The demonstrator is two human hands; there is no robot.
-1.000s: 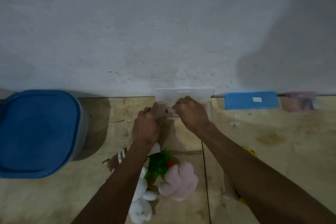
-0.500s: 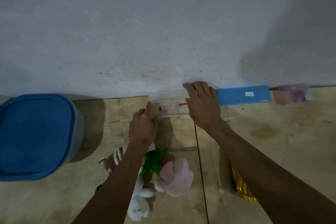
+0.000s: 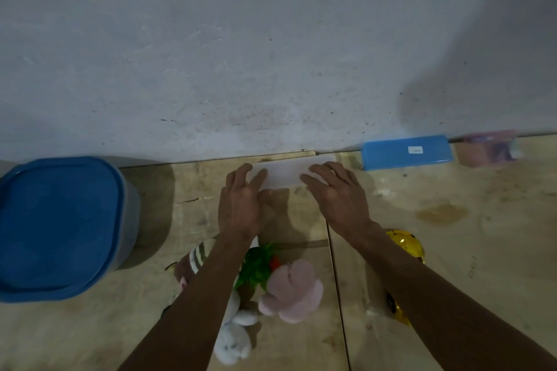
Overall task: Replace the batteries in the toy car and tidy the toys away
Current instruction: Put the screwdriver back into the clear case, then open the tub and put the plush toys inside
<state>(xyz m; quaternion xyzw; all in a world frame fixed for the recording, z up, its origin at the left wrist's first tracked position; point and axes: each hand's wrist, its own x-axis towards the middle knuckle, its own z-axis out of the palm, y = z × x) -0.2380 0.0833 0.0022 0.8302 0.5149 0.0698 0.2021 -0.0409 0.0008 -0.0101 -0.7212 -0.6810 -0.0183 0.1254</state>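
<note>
Head view: both hands flat on a white case [image 3: 284,173] lying closed on the floor [image 3: 452,250] by the wall. Left hand [image 3: 241,205] fingers straight, spread, on its left end; right hand [image 3: 337,193] fingers straight, apart, on its right end. Gold toy car [image 3: 405,245] on floor under right forearm, mostly hidden. Plush toys [image 3: 289,289] loose near the arms, blue bin [image 3: 57,226] lidded at left. Judgement: battery swap state unclear; tidying not started.

Wall [image 3: 271,54] directly behind white case [image 3: 283,173]
</note>
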